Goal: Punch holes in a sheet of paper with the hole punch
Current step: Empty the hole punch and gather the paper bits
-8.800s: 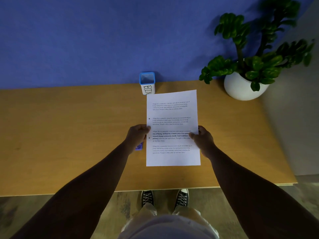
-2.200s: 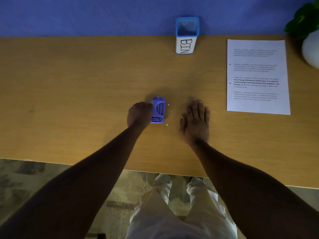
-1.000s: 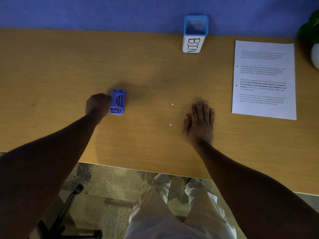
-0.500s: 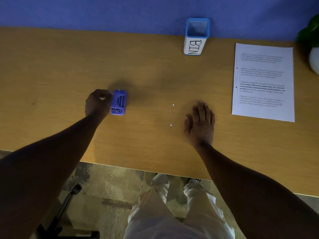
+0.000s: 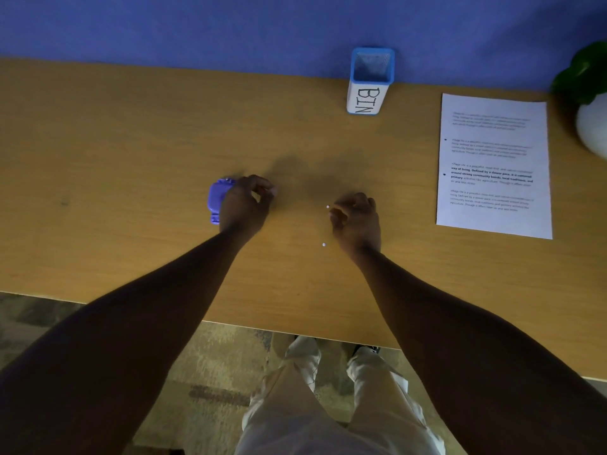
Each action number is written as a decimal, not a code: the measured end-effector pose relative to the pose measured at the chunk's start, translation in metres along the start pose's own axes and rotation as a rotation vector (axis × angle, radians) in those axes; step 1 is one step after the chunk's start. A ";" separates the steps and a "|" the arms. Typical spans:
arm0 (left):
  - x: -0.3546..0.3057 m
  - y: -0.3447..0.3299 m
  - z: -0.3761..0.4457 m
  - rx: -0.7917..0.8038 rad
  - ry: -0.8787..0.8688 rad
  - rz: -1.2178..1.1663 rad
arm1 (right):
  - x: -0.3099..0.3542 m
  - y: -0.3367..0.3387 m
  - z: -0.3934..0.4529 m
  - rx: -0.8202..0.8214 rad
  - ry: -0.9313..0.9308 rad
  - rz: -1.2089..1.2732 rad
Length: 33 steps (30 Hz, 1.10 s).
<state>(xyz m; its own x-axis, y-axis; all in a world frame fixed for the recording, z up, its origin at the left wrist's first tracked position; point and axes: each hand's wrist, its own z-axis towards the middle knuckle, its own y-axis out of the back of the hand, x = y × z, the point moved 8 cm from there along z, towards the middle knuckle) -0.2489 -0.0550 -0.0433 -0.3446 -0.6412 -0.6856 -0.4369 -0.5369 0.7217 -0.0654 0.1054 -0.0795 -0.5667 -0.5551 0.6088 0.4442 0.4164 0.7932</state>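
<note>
A blue wall backs the wooden counter (image 5: 131,133), and all the things sit on its far half. The sheet of paper (image 5: 492,165) lies flat at three o'clock from my hands, well apart from them, with two dark punched marks down its left margin; so the punching looks done to me, and the step in hand is clearing up. The hole punch (image 5: 218,200) rests at nine o'clock, partly under my left hand (image 5: 244,205), whose grip is curled with thumb and forefinger pinched together; whether it pinches a chad I cannot tell, and it does not clasp the punch. My right hand (image 5: 356,218) is loosely clenched, fingertips drawn toward the upper paper dot (image 5: 327,207) just beside them, holding nothing that I can see. The lower paper dot (image 5: 324,245) lies nearer me, just off my right wrist.

To do this well I should, I judge, press a fingertip flat on each dot and slide it into a pinch, not scrape, since such light bits flick away. The bin (image 5: 369,82) stands at twelve o'clock against the wall, with open counter between. The near edge of the counter runs under my forearms, so I should sweep away from it. The potted plant (image 5: 591,103) crowds the far right corner beside the sheet.
</note>
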 end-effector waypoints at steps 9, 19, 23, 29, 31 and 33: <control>-0.018 -0.058 -0.038 0.277 -0.054 0.018 | 0.005 -0.009 0.019 0.145 -0.114 0.014; -0.022 -0.076 -0.061 0.325 -0.129 0.018 | 0.010 -0.010 0.028 0.210 -0.164 -0.034; -0.027 -0.077 -0.069 0.350 -0.200 0.055 | 0.014 -0.014 0.029 0.265 -0.141 -0.097; -0.035 -0.080 -0.074 0.341 -0.228 0.124 | 0.015 -0.012 0.031 0.320 -0.077 -0.077; -0.038 -0.080 -0.074 0.322 -0.231 0.157 | 0.013 -0.012 0.031 0.326 -0.084 -0.061; -0.040 -0.080 -0.075 0.300 -0.242 0.201 | 0.012 -0.011 0.031 0.324 -0.087 -0.044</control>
<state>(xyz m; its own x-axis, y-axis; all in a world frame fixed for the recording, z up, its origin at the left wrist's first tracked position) -0.1382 -0.0272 -0.0663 -0.6169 -0.5508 -0.5622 -0.5506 -0.2084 0.8083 -0.0983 0.1165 -0.0808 -0.6439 -0.5200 0.5613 0.1821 0.6084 0.7725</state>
